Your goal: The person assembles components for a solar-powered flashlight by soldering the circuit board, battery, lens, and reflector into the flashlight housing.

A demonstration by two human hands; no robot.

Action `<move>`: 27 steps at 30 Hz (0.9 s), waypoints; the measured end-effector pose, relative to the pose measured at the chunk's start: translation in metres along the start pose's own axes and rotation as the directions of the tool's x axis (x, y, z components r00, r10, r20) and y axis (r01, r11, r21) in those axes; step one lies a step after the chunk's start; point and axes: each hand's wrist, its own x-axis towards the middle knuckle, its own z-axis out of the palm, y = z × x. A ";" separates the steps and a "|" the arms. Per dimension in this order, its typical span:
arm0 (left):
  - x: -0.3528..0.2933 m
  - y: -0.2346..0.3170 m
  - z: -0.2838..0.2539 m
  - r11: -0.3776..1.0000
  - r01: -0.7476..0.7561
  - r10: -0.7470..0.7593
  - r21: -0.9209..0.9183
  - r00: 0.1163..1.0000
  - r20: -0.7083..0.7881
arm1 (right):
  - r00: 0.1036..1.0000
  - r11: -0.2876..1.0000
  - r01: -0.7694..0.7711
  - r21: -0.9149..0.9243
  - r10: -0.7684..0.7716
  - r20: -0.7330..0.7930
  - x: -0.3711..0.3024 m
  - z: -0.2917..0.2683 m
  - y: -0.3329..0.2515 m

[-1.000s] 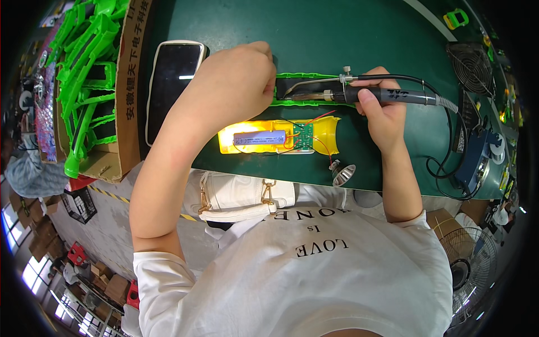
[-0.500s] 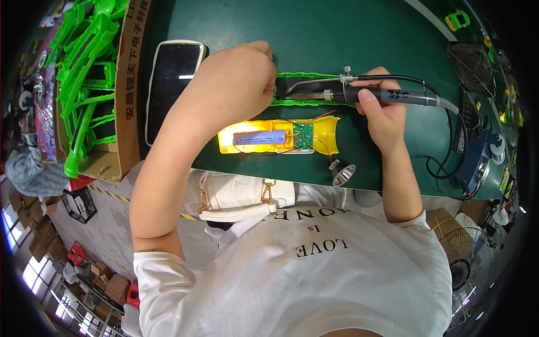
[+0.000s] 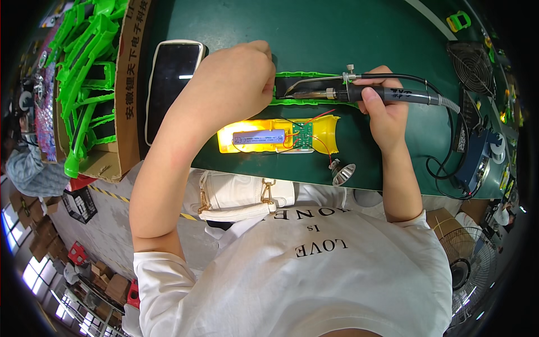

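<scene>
My right hand grips a soldering iron with a thin metal feed tube clamped along it. Its tip points left into a long green plastic casing with a dark inside. Over the casing's left end lies my left hand, closed, its fingertips and whatever they hold hidden behind the knuckles. Nearer to me sits a yellow plastic housing containing a purple cylindrical battery and a green circuit board. Wires run from the board to a small reflector lamp.
Left of my arm are a phone and a cardboard box heaped with green plastic casings. On the right stand a blue soldering station with looping cables and a black fan. A white handbag rests below the table edge.
My right hand and the soldering iron have shifted very slightly to the right. My left hand, the casing and the yellow housing look unmoved.
</scene>
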 end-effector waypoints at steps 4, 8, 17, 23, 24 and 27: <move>0.000 0.001 0.000 1.000 0.011 -0.011 -0.015 1.000 -0.004 | 1.000 1.000 0.020 0.006 -0.020 0.000 0.000 0.000 0.000; 0.000 0.000 0.000 1.000 0.008 -0.008 -0.013 1.000 0.003 | 1.000 0.999 0.018 0.049 -0.017 -0.008 -0.001 -0.001 -0.004; -0.004 0.005 -0.010 1.000 0.015 -0.014 -0.018 0.998 0.055 | 0.956 0.986 0.036 0.165 0.014 -0.292 0.008 -0.029 -0.009; -0.017 0.020 -0.006 0.972 -0.074 -0.004 -0.221 0.943 -0.333 | 0.904 0.932 -0.138 0.334 0.256 -0.342 0.006 -0.037 -0.008; -0.023 0.028 -0.005 0.981 -0.067 -0.005 -0.181 0.928 -0.373 | 0.900 0.924 -0.143 0.355 0.271 -0.342 0.005 -0.033 -0.009; -0.037 0.050 0.006 0.989 -0.076 0.019 -0.126 0.914 -0.405 | 0.904 0.904 -0.126 0.409 0.275 -0.329 0.003 -0.023 -0.004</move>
